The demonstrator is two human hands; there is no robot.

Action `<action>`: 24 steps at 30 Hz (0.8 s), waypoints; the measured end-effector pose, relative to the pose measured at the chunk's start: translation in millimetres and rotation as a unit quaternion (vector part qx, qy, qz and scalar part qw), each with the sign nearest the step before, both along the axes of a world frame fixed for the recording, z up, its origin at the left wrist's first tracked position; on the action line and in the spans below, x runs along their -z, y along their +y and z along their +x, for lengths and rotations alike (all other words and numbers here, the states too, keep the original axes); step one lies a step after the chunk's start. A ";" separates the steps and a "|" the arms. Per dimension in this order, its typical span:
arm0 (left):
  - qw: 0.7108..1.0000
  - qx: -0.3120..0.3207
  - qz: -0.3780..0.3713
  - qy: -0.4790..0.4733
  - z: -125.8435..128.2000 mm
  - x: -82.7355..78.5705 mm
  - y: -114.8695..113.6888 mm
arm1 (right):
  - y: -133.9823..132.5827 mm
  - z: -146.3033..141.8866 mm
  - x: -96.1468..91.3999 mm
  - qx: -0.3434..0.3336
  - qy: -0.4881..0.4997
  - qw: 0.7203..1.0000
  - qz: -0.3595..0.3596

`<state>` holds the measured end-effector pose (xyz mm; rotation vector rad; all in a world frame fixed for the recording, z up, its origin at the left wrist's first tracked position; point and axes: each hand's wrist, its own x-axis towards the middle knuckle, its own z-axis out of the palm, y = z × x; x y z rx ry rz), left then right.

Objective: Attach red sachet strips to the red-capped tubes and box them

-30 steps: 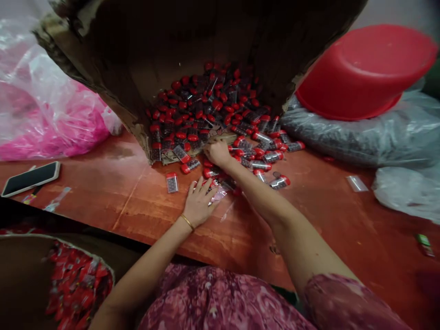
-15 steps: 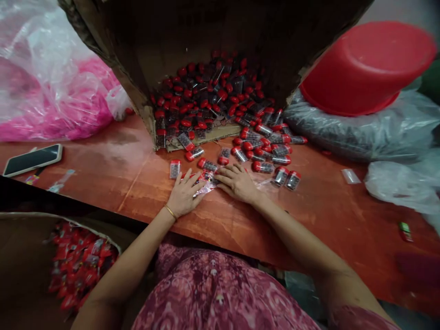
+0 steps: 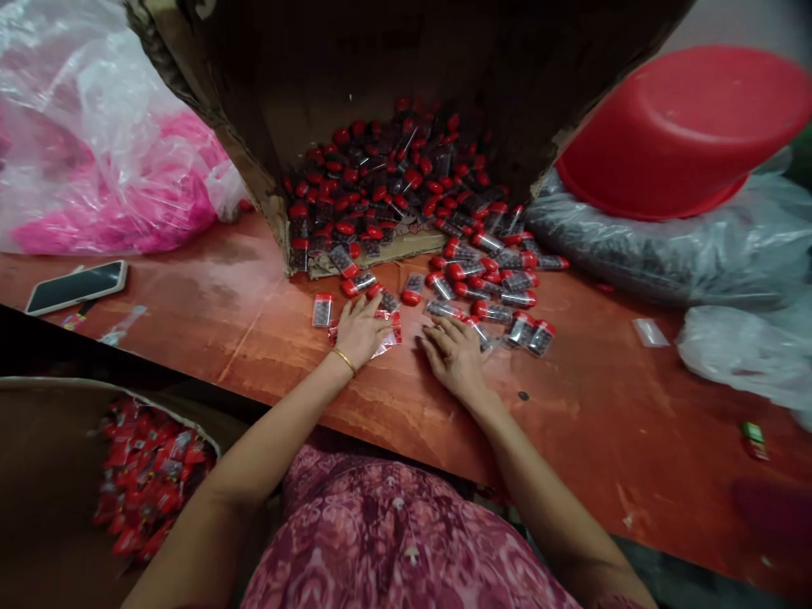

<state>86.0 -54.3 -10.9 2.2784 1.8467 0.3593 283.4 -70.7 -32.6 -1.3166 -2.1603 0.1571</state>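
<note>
My left hand (image 3: 360, 331) lies palm down with its fingers apart. It rests over a red and transparent plastic packet (image 3: 388, 338) on the table, and its fingertips reach a small red-capped clear container (image 3: 384, 298). A gold bangle (image 3: 346, 362) circles the left wrist. My right hand (image 3: 458, 359) is a short way to the right, low over the tabletop, with bent fingers apart and nothing visible in them. Beside its fingers lies another red-capped container (image 3: 480, 333) filled with small dark pieces. One more container (image 3: 322, 310) stands apart on the left.
A large cardboard box (image 3: 272, 228), open toward me, spills a heap of red-capped containers (image 3: 381, 182) onto the table (image 3: 241, 338). A phone (image 3: 77, 288) and pink-filled bag (image 3: 120, 220) lie left; a red tub (image 3: 678, 135) sits right. Below left, a carton holds red packets (image 3: 152, 474).
My right hand has moved away from the packet, right and slightly toward me. My left hand has shifted right and forward, over the packet. The view has shifted slightly.
</note>
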 end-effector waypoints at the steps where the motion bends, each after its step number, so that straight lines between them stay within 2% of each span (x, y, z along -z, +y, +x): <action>1: 1.000 -0.009 0.000 -0.007 1.0 0.8 1.3 | -1.8 -0.9 -1.1 0.002 0.007 1.000 -0.002; 4: 0.998 -0.044 -0.006 -0.052 2.9 -2.7 2.4 | -4.9 -3.4 -8.2 0.004 0.043 0.999 -0.017; 7: 0.985 -0.101 0.002 -0.139 4.2 -11.9 -2.2 | -8.6 -13.0 -18.1 0.007 0.136 0.987 -0.087; 9: 0.973 -0.113 0.016 -0.198 6.7 -17.5 -9.6 | -11.6 -25.5 -23.2 0.009 0.251 0.954 -0.165; 11: 0.963 -0.107 0.028 -0.244 11.0 -21.2 -19.5 | -14.1 -40.5 -25.9 0.001 0.371 0.899 -0.232; 13: 0.955 -0.102 0.039 -0.275 15.7 -22.9 -30.0 | -16.2 -53.2 -26.1 -0.005 0.453 0.850 -0.269; 15: 0.948 -0.098 0.044 -0.301 19.2 -23.5 -39.0 | -18.7 -60.4 -24.8 0.009 0.499 0.823 -0.272; 19: 0.930 -0.103 0.051 -0.350 21.9 -24.0 -48.7 | -25.9 -59.8 -23.2 0.069 0.556 0.793 -0.239; 24: 0.916 -0.102 0.026 -0.387 27.0 -22.5 -51.7 | -31.0 -59.3 -27.3 0.064 0.558 0.796 -0.226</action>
